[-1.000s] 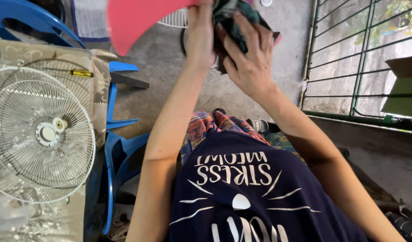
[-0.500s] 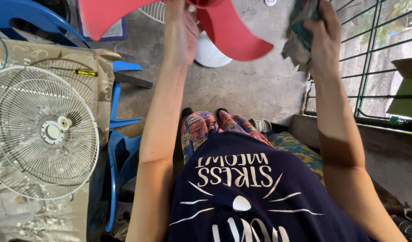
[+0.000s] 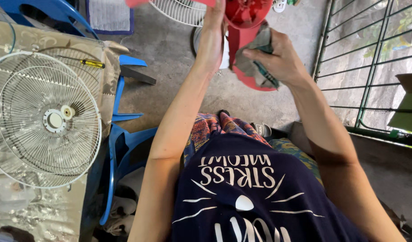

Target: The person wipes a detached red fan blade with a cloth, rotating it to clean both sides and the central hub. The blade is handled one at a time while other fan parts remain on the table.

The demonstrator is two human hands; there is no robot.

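Note:
My left hand (image 3: 213,38) grips the hub of a red fan blade (image 3: 246,27) held up in front of me at the top of the head view. My right hand (image 3: 282,60) is closed on a grey-green rag (image 3: 255,65) and presses it against one red vane that points downward. Both arms are stretched out over my lap, which is covered by a dark printed shirt and patterned trousers (image 3: 224,127).
A white wire fan guard (image 3: 44,118) lies on a cloth-covered table (image 3: 105,74) at left, with a yellow-handled screwdriver (image 3: 91,63) behind it. Blue plastic chairs (image 3: 125,143) stand beside the table. Another white fan grille (image 3: 181,11) rests on the concrete floor ahead. A green metal gate (image 3: 372,67) is at right.
The red blade has been turned so one vane hangs down. My right hand with the rag has come down and left from beside the gate onto that vane.

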